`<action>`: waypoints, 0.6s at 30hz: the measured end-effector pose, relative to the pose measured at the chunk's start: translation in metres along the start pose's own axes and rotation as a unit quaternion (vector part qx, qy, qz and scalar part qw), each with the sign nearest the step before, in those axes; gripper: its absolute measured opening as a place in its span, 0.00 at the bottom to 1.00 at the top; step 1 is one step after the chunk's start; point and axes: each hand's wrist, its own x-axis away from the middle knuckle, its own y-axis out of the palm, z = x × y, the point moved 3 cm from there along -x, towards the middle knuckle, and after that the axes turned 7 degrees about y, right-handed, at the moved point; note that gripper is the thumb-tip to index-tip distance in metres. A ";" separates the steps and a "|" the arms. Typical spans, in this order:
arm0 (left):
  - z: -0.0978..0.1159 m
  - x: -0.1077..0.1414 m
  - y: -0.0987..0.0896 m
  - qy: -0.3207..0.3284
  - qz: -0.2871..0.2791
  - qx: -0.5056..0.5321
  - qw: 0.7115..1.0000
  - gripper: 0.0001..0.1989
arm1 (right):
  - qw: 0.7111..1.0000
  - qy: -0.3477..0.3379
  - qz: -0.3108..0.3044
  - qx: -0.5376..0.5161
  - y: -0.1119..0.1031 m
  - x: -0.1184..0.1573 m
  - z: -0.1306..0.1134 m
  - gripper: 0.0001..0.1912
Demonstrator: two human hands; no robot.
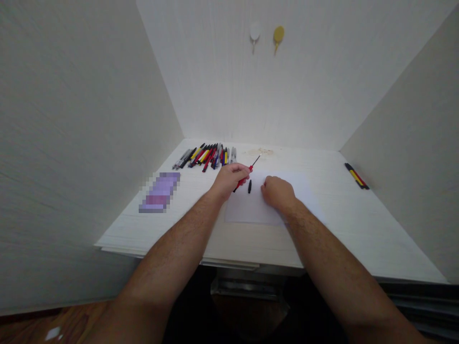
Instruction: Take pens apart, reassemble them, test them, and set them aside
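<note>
My left hand (234, 178) is closed around a red pen body (242, 182), whose thin dark refill sticks out toward the upper right. Just right of it, a small black pen part (250, 186) lies on a white sheet of paper (251, 210). My right hand (278, 191) rests curled over the paper, fingers pressed together; whatever they hold, if anything, is hidden. Beyond my left hand, several pens (206, 155) in red, yellow, black, blue and clear lie in a row.
A pixelated purple object (160, 192) lies on the white desk (182, 229) at the left. Several assembled pens (356, 177) sit by the right wall. Two round hooks, white (255, 31) and yellow (278, 34), hang on the back wall.
</note>
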 end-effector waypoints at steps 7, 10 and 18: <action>-0.002 -0.001 -0.001 0.008 0.001 -0.003 1.000 0.09 | 0.999 -0.032 0.018 0.008 0.003 0.005 -0.004 0.14; -0.003 -0.001 -0.001 0.005 0.001 0.000 1.000 0.10 | 0.999 -0.019 0.034 -0.029 0.001 0.005 -0.004 0.13; -0.007 -0.002 -0.003 -0.001 -0.003 -0.014 1.000 0.10 | 0.933 -0.009 0.108 -0.344 -0.005 -0.009 0.016 0.13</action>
